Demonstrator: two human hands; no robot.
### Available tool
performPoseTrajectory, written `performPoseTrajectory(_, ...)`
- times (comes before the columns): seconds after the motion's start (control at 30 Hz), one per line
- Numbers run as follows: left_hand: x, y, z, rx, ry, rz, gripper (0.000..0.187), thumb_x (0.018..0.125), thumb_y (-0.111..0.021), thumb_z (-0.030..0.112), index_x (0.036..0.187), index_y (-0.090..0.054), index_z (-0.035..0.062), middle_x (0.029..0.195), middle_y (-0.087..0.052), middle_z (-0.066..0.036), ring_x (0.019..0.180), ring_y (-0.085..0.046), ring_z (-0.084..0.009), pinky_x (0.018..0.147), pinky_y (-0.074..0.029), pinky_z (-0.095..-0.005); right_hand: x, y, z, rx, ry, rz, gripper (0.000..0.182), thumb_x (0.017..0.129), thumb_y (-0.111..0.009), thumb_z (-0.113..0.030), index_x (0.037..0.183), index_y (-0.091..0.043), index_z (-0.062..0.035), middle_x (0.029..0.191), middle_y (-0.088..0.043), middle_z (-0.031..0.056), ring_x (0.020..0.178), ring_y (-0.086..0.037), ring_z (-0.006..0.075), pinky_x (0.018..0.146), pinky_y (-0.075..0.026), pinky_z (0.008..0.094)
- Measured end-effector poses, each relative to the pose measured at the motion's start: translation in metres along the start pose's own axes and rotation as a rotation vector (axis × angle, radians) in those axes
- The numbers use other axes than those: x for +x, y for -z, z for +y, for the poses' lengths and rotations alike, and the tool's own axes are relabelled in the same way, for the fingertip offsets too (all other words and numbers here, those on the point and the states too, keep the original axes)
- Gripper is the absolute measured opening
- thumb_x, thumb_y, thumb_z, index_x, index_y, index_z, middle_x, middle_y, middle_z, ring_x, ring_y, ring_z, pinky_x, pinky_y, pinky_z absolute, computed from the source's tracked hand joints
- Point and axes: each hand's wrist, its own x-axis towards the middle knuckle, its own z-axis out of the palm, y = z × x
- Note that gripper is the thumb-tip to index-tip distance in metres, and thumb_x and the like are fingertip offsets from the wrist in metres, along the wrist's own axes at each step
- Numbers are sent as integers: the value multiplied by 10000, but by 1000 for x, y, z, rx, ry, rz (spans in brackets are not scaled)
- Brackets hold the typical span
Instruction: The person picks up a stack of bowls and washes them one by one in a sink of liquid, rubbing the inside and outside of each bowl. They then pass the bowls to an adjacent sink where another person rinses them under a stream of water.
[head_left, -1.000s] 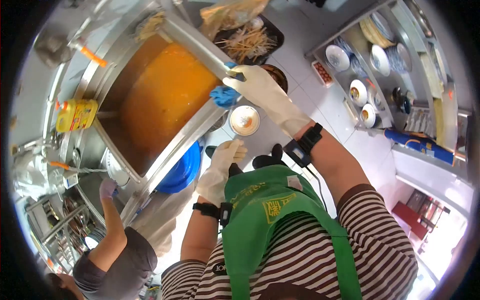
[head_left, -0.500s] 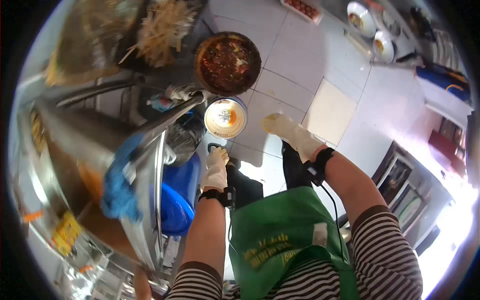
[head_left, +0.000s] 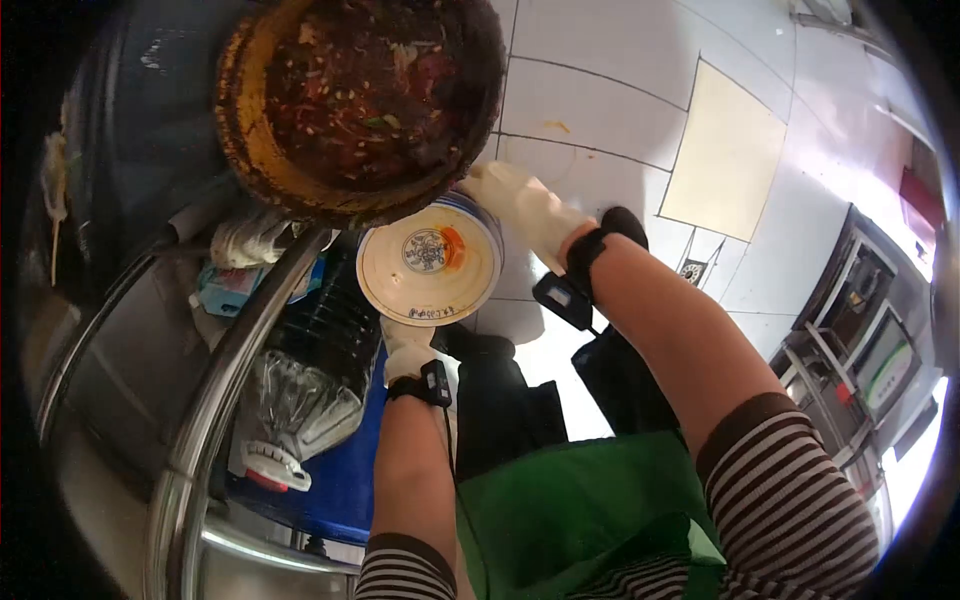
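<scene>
Both gloved grips closed on a white bowl [head_left: 432,262]: right hand [head_left: 520,205] clasping the rim at about two o'clock, left hand [head_left: 405,345] pinching it at six, mostly hidden beneath. Opposite holds, probably to keep the greasy, orange-smeared dish level. Bowl held low over the tiled floor [head_left: 600,110]. At eleven o'clock, touching or overlapping, a large pot [head_left: 360,100] of dark red scraps. At eight o'clock, a clear plastic bottle [head_left: 300,390] beside a steel rail [head_left: 225,370].
</scene>
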Motion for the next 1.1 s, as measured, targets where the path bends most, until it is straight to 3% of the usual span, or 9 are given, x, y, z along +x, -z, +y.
performPoseTrajectory(0.1, 16, 12, -5, 53, -27, -57, 547, 1102, -526, 486, 1572, -540, 207, 1646, -538, -24, 1503, -494, -224, 1192, -435, -445, 9, -17, 2, 178, 11, 8, 379, 1005, -594, -41, 1365, -698, -98, 1347, -705, 166, 1243, -695, 374, 1012, -593, 437)
performPoseTrajectory(0.2, 21, 21, -11, 90, -49, -90, 535, 1106, -542, 459, 1568, -541, 189, 1624, -558, -37, 1473, -523, -226, 1179, -460, -439, 13, -30, 10, 131, 85, 43, 427, 1042, -616, -235, 1449, -682, -124, 1362, -730, 151, 1256, -696, 363, 1090, -554, 412)
performPoseTrajectory(0.4, 28, 33, -19, 178, -120, -181, 513, 1115, -574, 406, 1560, -541, 154, 1582, -599, -62, 1414, -582, -232, 1154, -511, -426, -3, -39, 2, 662, -185, -1, 575, 1128, -428, -531, 1472, -661, -134, 1292, -765, 167, 1206, -713, 330, 1042, -528, 392)
performPoseTrajectory(0.47, 28, 44, -23, 240, -175, -230, 505, 1117, -585, 388, 1557, -542, 142, 1568, -612, -71, 1395, -602, -234, 1146, -528, -422, -28, -28, -7, 567, -147, 44, 415, 1093, -526, -116, 1502, -586, -81, 1417, -665, 181, 1245, -681, 337, 1102, -536, 394)
performPoseTrajectory(0.53, 9, 44, -21, 299, -231, -269, 499, 1120, -595, 370, 1554, -542, 130, 1554, -626, -79, 1375, -622, -235, 1138, -545, -418, -45, -5, -17, 813, -295, -75, 431, 1123, -495, -145, 1544, -538, -65, 1458, -639, 189, 1294, -652, 329, 1129, -516, 386)
performPoseTrajectory(0.6, -53, 9, -14, 178, -179, -229, 502, 1134, -571, 374, 1569, -523, 128, 1562, -616, -95, 1360, -633, -261, 1135, -553, -445, -79, 23, -32, 1055, -436, -196, 452, 1152, -465, -175, 1586, -491, -50, 1499, -614, 197, 1344, -624, 321, 1156, -497, 377)
performPoseTrajectory(0.7, -122, -10, -11, 164, -135, -247, 500, 1136, -570, 371, 1568, -523, 124, 1554, -619, -100, 1350, -640, -260, 1123, -562, -441, -154, 59, -63, 928, -327, 2, 481, 1190, -402, -254, 1584, -485, 10, 1522, -597, 220, 1420, -568, 301, 1198, -455, 352)
performPoseTrajectory(0.8, -205, -20, -17, 141, -83, -281, 497, 1139, -568, 367, 1568, -523, 120, 1545, -623, -105, 1340, -647, -260, 1111, -571, -437, -217, 109, -88, 1092, -412, 111, 652, 1165, -428, -492, 1470, -588, 62, 1332, -708, 226, 1269, -646, 251, 1138, -460, 348)
performPoseTrajectory(1.1, -485, -63, -19, -25, -32, -411, 491, 1145, -562, 357, 1566, -522, 107, 1520, -634, -120, 1311, -667, -258, 1076, -598, -424, -428, 305, -205, 1158, -483, 197, 540, 1184, -474, -430, 1422, -631, 28, 1197, -703, 47, 1042, -601, 106, 974, -499, 275)
